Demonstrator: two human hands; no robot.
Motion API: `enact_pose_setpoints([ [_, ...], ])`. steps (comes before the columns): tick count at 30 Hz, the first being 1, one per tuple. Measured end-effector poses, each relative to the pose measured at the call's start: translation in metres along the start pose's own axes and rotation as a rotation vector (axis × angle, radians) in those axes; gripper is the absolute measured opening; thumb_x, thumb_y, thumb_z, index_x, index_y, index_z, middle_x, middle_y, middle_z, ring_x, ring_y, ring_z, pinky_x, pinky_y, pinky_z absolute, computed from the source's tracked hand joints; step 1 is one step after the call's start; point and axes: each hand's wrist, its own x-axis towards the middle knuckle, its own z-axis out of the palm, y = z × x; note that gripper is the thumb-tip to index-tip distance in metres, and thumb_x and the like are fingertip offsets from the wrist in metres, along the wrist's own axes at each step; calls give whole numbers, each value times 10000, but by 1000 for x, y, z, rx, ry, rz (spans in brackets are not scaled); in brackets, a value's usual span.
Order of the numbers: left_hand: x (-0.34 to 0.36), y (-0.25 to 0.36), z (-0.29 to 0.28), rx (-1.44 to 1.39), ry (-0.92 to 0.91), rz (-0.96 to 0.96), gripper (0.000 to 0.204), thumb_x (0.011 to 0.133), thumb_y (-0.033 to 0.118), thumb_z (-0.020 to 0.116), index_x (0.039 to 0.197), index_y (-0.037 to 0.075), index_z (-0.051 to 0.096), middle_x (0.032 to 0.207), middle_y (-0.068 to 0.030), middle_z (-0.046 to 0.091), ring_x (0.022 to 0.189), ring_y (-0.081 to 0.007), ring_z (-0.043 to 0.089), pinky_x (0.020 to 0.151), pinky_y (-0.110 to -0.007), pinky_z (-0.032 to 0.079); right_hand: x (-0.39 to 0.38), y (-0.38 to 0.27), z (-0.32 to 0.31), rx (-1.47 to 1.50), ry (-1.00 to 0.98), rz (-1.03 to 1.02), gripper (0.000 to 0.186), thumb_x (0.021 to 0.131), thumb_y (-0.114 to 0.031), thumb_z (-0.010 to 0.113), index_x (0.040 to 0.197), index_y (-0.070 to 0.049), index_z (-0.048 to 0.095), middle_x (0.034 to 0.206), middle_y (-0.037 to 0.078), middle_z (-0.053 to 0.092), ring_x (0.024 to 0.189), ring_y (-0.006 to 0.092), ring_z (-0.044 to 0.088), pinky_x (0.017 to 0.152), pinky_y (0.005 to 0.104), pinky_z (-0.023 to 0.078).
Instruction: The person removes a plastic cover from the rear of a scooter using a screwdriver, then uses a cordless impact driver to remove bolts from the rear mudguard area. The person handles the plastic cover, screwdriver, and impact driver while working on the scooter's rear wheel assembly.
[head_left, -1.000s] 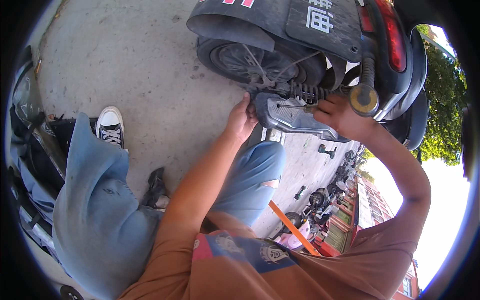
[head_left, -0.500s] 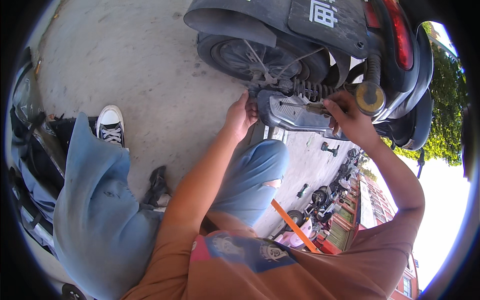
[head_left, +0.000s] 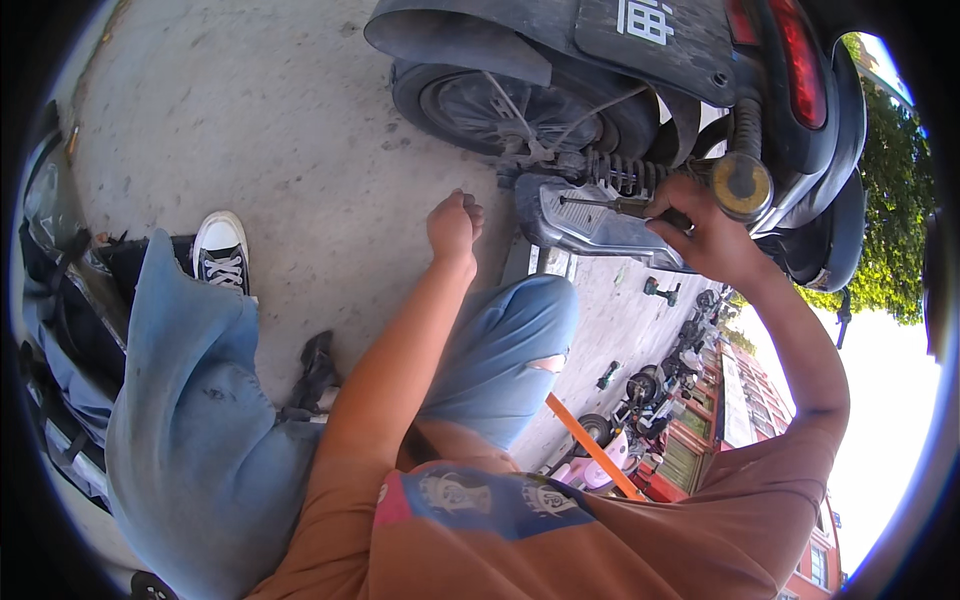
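Note:
My right hand (head_left: 703, 228) grips a screwdriver (head_left: 626, 206), its thin shaft pointing left against the silver, ridged housing (head_left: 550, 225) low on a black scooter. My left hand (head_left: 454, 226) is curled in front of the concrete, a little left of that housing and apart from it; anything inside its fingers is hidden. Just above the housing are a coiled shock absorber (head_left: 624, 176) and the rear wheel (head_left: 470, 110) with metal struts. A round yellow-rimmed part (head_left: 742, 186) sits beside my right hand.
My bent knees frame the concrete ground (head_left: 240, 120). Black bags (head_left: 55, 300) lie at the far left, a dark crumpled thing (head_left: 310, 370) near my leg. A cordless drill (head_left: 661, 292) stands behind the housing; parked scooters (head_left: 640, 390), an orange bar (head_left: 590, 440) and a red building are rightward.
My left hand has pulled away from the housing's left end, leftward, and its fingers have curled. My right hand stays on the screwdriver, its grip shifted slightly.

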Motion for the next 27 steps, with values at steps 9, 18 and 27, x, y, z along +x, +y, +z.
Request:
enact_pose_setpoints([
  [9,-4,12,4,-77,-114,54,164,947,199,584,889,51,622,777,-44,640,638,-98,569,566,-207,454,4,8,4,-6,41,-29,196,805,-17,725,970,-44,624,936,92,613,877,240,631,763,346,506],
  [18,7,28,-1,-74,-143,146,156,936,208,609,943,57,645,841,-38,675,724,-81,589,688,-225,471,4,4,6,70,51,226,151,909,-139,671,987,-36,593,871,88,616,774,174,632,700,317,498],
  [27,-5,22,8,168,-328,-39,284,924,358,654,990,82,656,907,-25,695,772,-81,604,748,-246,477,-6,9,11,362,83,481,189,982,-227,574,981,-39,552,735,53,576,575,103,530,521,264,408],
])
